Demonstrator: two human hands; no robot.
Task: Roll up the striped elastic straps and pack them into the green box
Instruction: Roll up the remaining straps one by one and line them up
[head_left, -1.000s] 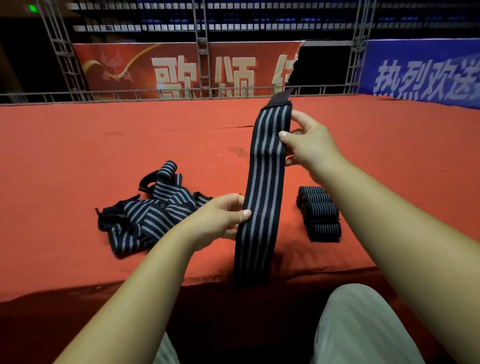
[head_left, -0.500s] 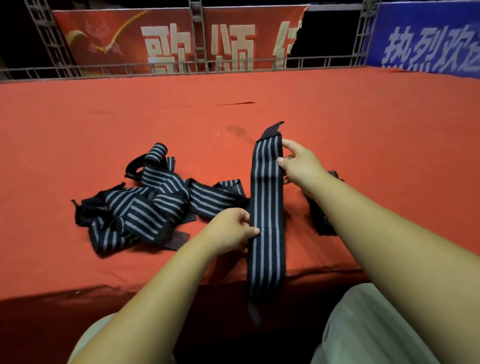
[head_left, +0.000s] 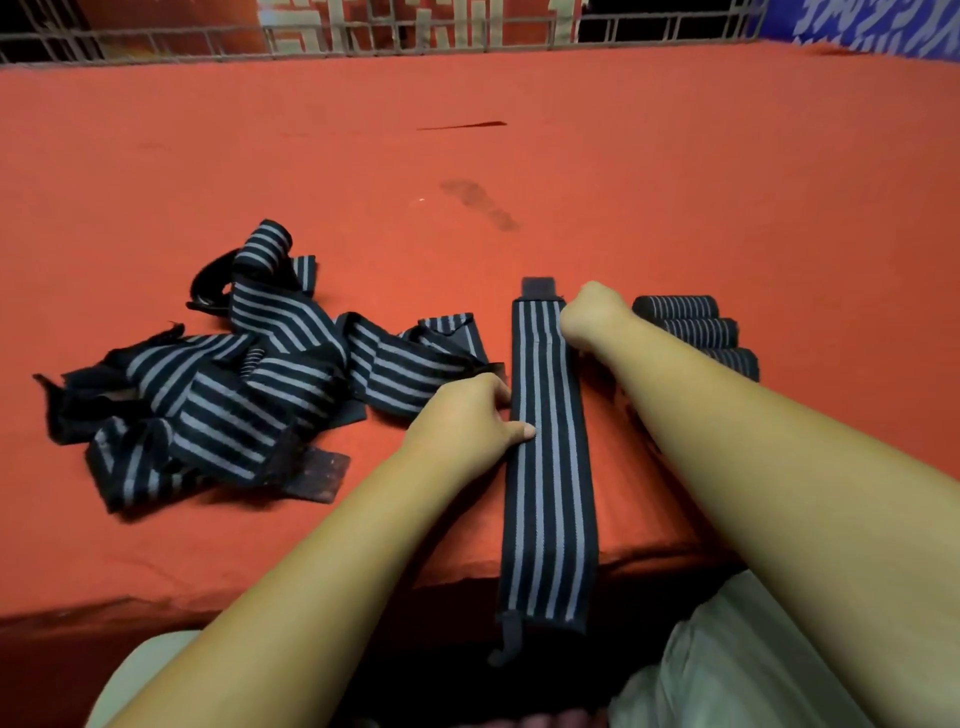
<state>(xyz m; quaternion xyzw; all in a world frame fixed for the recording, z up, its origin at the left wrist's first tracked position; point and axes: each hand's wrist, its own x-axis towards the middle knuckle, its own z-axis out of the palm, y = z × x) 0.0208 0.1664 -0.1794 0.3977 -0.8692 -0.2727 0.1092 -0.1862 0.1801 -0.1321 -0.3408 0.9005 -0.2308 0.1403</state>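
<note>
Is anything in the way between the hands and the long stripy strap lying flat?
No, nothing visible. The left hand holds the flat strap by its left edge, thumb on top, and the right hand meets its far right corner. The loose pile lies off to the left, the rolled straps to the right.

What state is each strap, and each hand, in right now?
flat strap: unrolled, lying straight, near end hanging off the red surface.
left hand: pinches its left edge.
right hand: curled, holds its far right corner.
loose straps: unrolled, tangled heap.
rolled straps: rolled, side by side, partly hidden.
</note>
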